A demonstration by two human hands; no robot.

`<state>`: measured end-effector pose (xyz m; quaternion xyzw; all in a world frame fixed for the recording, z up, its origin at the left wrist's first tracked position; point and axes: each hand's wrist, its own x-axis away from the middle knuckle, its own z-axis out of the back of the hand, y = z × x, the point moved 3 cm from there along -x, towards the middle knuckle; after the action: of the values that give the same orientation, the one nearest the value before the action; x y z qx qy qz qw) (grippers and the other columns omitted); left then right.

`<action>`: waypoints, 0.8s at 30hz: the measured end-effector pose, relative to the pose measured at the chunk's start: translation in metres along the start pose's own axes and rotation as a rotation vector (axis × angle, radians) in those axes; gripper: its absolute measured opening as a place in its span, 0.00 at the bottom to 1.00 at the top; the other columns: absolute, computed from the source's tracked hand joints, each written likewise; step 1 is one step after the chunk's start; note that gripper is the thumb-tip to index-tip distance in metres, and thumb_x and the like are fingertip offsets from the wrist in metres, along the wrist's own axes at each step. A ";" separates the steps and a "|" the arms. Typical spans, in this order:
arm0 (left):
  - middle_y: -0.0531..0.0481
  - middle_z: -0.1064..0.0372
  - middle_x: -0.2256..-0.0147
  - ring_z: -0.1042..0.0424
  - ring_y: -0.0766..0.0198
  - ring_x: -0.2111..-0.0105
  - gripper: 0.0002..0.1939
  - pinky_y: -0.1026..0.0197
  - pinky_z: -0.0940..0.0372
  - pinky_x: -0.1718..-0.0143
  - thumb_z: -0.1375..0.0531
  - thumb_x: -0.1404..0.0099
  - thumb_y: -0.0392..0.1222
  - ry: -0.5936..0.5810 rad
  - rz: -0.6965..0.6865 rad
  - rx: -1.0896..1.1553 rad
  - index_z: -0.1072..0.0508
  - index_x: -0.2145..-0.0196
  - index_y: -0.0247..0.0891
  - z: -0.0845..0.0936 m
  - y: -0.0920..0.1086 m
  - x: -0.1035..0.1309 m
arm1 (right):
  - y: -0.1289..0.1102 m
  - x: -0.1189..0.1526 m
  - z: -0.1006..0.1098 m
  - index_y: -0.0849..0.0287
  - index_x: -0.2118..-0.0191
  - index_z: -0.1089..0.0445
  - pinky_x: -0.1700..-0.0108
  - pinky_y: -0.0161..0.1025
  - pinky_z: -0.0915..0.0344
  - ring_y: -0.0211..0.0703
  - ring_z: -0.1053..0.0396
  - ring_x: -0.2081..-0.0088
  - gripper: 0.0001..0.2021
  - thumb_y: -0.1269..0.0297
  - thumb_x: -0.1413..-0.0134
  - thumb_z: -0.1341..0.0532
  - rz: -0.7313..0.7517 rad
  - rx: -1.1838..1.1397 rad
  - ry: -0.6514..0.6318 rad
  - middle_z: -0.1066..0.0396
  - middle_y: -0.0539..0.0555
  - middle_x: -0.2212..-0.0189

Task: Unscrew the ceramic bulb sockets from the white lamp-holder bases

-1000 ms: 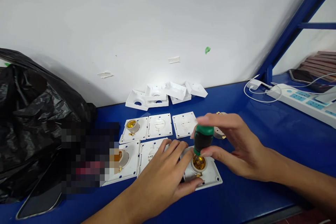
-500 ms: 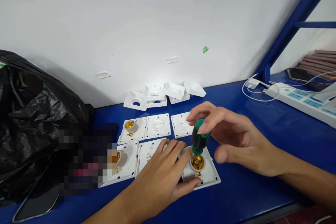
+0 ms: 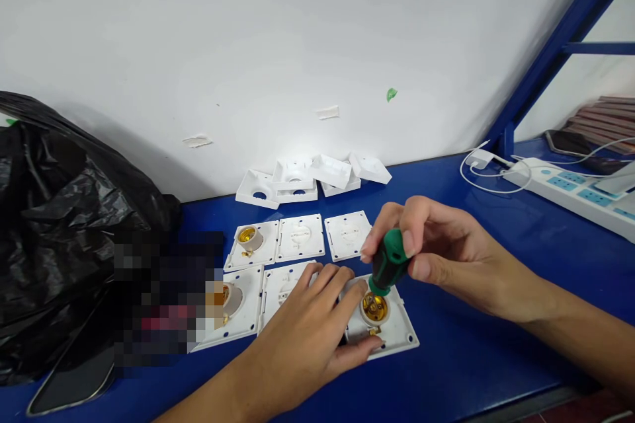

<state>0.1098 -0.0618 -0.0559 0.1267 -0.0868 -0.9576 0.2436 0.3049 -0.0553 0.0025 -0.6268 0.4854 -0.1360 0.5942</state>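
A stubby screwdriver [image 3: 389, 263] with a green and black handle leans over a white lamp holder [image 3: 397, 327], its handle in the fingers of my right hand [image 3: 456, 261]. The lower end points into the brass-coloured socket [image 3: 374, 308], though the tip is hard to make out. My left hand [image 3: 312, 337] steadies this lamp holder, thumb at its front and forefinger beside the round socket. Partly under that hand lies a white square plate [image 3: 285, 283]. Behind are two bare plates [image 3: 300, 238] and a plate with a brass socket [image 3: 249, 236]. Another socketed plate [image 3: 248, 307] is at left, partly pixelated.
White square covers [image 3: 297, 185] are piled against the wall. A black plastic bag [image 3: 74, 225] fills the left side, with a dark phone-like object [image 3: 69, 377] before it. At right are a white power strip [image 3: 570, 185], cables and a blue frame [image 3: 540, 59].
My right fingers have closed around the screwdriver handle, thumb now against it, and the handle leans further right. My left hand stays on the lamp holder.
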 end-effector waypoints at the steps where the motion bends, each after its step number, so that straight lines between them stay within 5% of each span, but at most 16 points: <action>1: 0.38 0.28 0.46 0.29 0.42 0.45 0.25 0.38 0.34 0.41 0.36 0.25 0.54 0.005 0.000 -0.002 0.35 0.40 0.36 0.000 -0.001 0.000 | -0.001 0.000 -0.001 0.53 0.53 0.24 0.46 0.31 0.29 0.32 0.25 0.48 0.09 0.75 0.31 0.35 -0.014 -0.009 -0.021 0.23 0.51 0.50; 13: 0.40 0.29 0.48 0.29 0.44 0.49 0.24 0.39 0.32 0.45 0.34 0.26 0.51 -0.003 0.016 0.014 0.33 0.41 0.35 0.001 0.001 -0.001 | -0.004 0.005 -0.003 0.51 0.57 0.24 0.54 0.29 0.32 0.33 0.32 0.58 0.19 0.85 0.46 0.29 0.116 0.291 0.153 0.31 0.46 0.61; 19: 0.39 0.28 0.45 0.29 0.42 0.46 0.25 0.37 0.33 0.42 0.35 0.25 0.53 0.013 0.016 0.044 0.35 0.39 0.37 0.000 -0.001 -0.001 | -0.007 0.006 -0.011 0.50 0.46 0.24 0.47 0.35 0.29 0.36 0.27 0.48 0.14 0.75 0.29 0.37 -0.004 0.205 -0.045 0.25 0.52 0.49; 24: 0.44 0.27 0.49 0.28 0.44 0.49 0.20 0.37 0.32 0.43 0.35 0.25 0.50 -0.014 0.068 0.093 0.32 0.42 0.40 0.001 0.000 -0.001 | -0.006 0.007 -0.015 0.53 0.44 0.23 0.44 0.38 0.29 0.40 0.27 0.44 0.15 0.76 0.30 0.36 0.032 0.163 -0.086 0.25 0.55 0.49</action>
<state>0.1099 -0.0611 -0.0553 0.1283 -0.1373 -0.9445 0.2693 0.2998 -0.0716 0.0089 -0.5738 0.4564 -0.1386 0.6658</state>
